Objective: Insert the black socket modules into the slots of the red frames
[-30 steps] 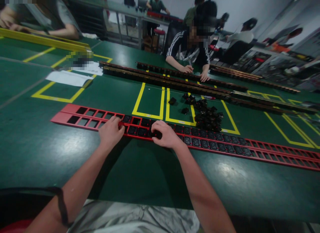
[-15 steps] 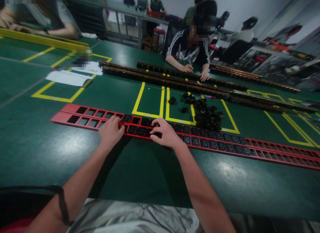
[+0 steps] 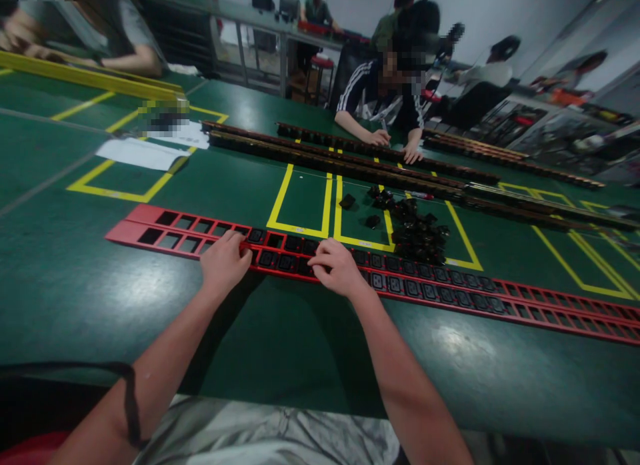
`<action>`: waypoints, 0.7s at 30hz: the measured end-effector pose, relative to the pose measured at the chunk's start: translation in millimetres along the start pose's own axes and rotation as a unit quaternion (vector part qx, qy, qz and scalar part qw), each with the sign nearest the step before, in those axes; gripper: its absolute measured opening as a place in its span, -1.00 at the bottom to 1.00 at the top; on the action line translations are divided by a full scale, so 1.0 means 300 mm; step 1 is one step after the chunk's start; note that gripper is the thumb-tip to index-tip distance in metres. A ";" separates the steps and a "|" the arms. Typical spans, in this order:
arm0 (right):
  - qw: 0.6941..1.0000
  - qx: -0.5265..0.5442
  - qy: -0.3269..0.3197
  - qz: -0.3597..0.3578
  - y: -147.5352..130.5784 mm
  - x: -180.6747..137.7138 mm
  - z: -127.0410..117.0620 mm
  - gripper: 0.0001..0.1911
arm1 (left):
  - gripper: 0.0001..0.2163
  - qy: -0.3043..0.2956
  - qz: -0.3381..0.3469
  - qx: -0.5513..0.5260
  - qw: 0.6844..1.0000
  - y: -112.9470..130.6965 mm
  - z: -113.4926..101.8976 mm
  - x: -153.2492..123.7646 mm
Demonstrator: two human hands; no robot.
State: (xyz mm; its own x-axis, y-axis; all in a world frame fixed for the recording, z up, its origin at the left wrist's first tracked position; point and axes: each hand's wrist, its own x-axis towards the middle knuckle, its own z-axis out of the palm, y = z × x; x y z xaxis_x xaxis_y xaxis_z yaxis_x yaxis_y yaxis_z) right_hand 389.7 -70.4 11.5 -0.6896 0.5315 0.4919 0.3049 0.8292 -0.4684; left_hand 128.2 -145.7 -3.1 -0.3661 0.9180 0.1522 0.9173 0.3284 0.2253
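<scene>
A long red metal strip [image 3: 131, 233] with two rows of rectangular cut-outs lies across the table in front of me. Black power sockets [image 3: 411, 288] fill the cut-outs along its middle; both ends have open cut-outs. My left hand [image 3: 225, 262] rests on the strip left of the sockets, its fingers curled over it and thumb bent in. My right hand [image 3: 337, 268] is over the filled part, with thumb and fingers drawn together at a black socket [image 3: 305, 265] in the near row. The fingertips partly cover that socket.
A pile of loose black parts [image 3: 420, 235] lies beyond the strip. Farther back are long dark rails [image 3: 330, 156], white papers [image 3: 143, 153] and a yellow bar [image 3: 90, 82]. A co-worker [image 3: 370, 95] sits opposite, hands at the rails. Another person's arm [image 3: 137, 60] is at upper left.
The fingers of my right hand have drawn closer together and shifted slightly right along the strip. My left hand keeps its place on it. The whole view has moved slightly.
</scene>
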 end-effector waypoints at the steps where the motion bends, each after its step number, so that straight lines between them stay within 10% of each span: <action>1: 0.999 -0.015 -0.029 -0.007 0.003 0.001 0.002 -0.80 | -0.74 -0.001 0.000 0.001 1.000 -0.001 0.001 0.000; 8: 0.996 -0.020 -0.081 0.015 0.001 0.005 0.001 -0.81 | -0.74 0.004 0.002 0.004 1.000 -0.002 0.005 0.000; 12: 0.989 0.102 0.024 0.105 -0.049 0.032 -0.042 -0.73 | -0.76 -0.002 -0.002 0.003 1.000 0.000 0.001 0.000; 16: 0.908 0.313 0.188 0.203 -0.144 0.113 -0.081 -0.46 | -0.77 -0.018 0.005 0.002 1.000 -0.003 0.000 0.002; 21: 0.835 0.462 0.141 0.262 -0.196 0.179 0.040 -0.46 | -0.79 -0.018 0.011 -0.005 1.000 -0.008 0.000 0.001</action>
State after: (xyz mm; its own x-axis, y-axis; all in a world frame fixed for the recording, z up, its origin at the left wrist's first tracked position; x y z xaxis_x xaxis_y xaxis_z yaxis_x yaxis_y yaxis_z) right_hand 326.8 -92.6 56.7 -0.3993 0.9069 0.1344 -0.2114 0.0515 -0.9760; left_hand 125.9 -146.1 -3.7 -0.3390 0.9327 0.1226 0.9237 0.3054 0.2313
